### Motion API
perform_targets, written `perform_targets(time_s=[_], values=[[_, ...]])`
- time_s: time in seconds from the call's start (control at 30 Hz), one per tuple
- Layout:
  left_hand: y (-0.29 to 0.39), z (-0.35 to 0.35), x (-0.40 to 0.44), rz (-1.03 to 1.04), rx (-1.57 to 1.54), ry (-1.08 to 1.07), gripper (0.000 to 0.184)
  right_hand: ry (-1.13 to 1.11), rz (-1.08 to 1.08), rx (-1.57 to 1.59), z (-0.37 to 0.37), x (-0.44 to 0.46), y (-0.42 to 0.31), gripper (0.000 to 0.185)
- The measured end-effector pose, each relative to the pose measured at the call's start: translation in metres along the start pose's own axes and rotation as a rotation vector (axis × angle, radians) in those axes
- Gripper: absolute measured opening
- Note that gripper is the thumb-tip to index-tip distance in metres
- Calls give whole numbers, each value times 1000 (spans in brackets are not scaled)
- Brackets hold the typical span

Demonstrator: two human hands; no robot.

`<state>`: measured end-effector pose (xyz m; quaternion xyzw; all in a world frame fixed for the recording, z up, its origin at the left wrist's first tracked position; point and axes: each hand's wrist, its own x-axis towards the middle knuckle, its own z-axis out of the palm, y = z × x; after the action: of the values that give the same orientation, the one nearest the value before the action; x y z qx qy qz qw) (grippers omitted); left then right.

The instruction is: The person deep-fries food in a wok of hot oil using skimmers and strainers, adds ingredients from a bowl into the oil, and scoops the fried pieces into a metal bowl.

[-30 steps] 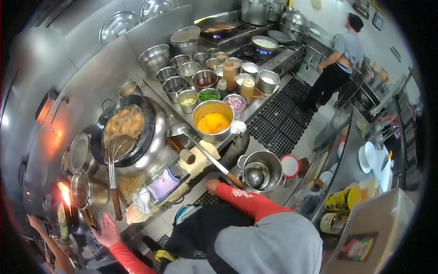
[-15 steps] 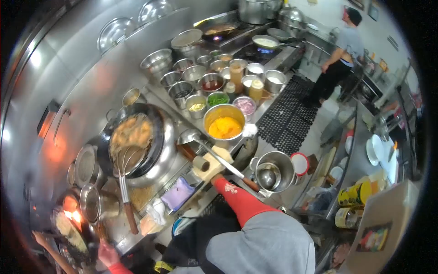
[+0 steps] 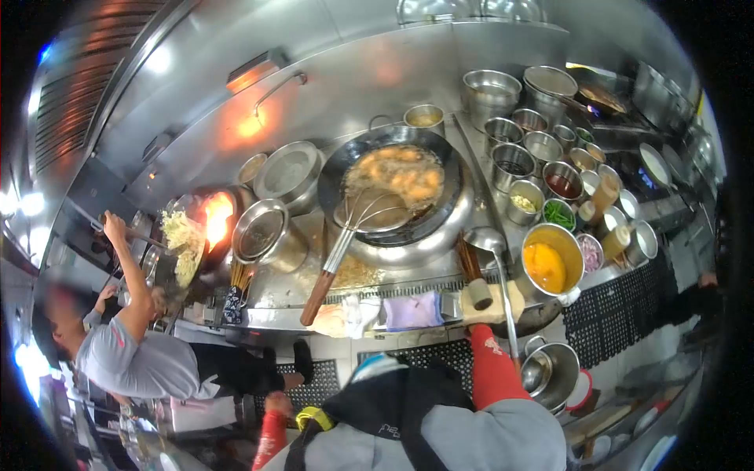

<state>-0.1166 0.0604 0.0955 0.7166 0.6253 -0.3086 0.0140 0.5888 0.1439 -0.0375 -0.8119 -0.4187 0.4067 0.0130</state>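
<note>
My left hand (image 3: 277,403), below a red sleeve, hangs low beside my body, away from the counter; its fingers are too small to make out. By the counter's front edge is my right hand (image 3: 477,330), mostly hidden beyond its red sleeve, next to a yellowish cloth (image 3: 505,302) and a long-handled ladle (image 3: 503,271). Ahead, brown pieces fry in bubbling oil in a large black wok (image 3: 334,169). A wire skimmer (image 3: 363,216) rests over the wok, its wooden handle pointing toward me. Neither hand touches the skimmer.
At left, another person (image 3: 149,361) tosses noodle-like food (image 3: 184,239) over a flame (image 3: 219,220). A metal pot (image 3: 290,250) stands left of the wok. At right are several ingredient containers, a pot of orange-yellow liquid (image 3: 518,267), and a steel stockpot (image 3: 567,377) below the counter.
My view has swung left, bringing the other cook fully into sight. My left hand has dropped from near the counter's left part to my side. The skimmer still rests over the wok.
</note>
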Motion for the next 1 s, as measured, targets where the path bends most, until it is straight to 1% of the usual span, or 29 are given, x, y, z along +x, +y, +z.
perform_targets(time_s=[0.03, 0.1, 0.13, 0.17, 0.33, 0.47, 0.6, 0.63, 0.7, 0.77, 0.8, 0.9, 0.93, 1.0], values=[[28, 6, -29, -24, 53, -125, 24, -11, 1, 5, 0, 1, 2, 19], [54, 33, -72, -146, -381, -202, 25, -29, 4, 1, -3, 0, 5, 19], [64, 47, -91, -196, -530, -231, 25, -35, 1, 3, -4, 1, 4, 19], [74, 56, -106, -230, -606, -259, 26, -48, 4, 2, -3, -2, 6, 19], [100, 81, -127, -295, -753, -304, 28, -84, 4, -4, -1, 0, 12, 20], [99, 81, -103, -256, -816, -194, 31, -106, -4, -10, -1, -3, 9, 21], [103, 53, -54, -169, -943, 56, 33, -118, -14, 3, 2, -1, 7, 22], [105, 43, -40, -146, -985, 89, 34, -118, -12, 5, 4, -1, 5, 22], [110, 19, -15, -130, -1066, -76, 35, -122, -16, 17, 5, -1, 4, 22], [124, -11, -2, -65, -1223, -39, 37, -126, -25, 31, 8, -1, -1, 22], [134, -40, -2, -28, -1300, -22, 39, -127, -33, 38, 7, 0, -6, 23], [162, -118, 0, -40, -1306, -81, 39, -107, -43, 83, 3, 7, -17, 23], [168, -139, -3, -30, -1370, -129, 40, -93, -47, 98, 0, 11, -21, 23], [175, -153, -3, -5, -1342, -111, 39, -58, -44, 135, -9, 20, -28, 24]])
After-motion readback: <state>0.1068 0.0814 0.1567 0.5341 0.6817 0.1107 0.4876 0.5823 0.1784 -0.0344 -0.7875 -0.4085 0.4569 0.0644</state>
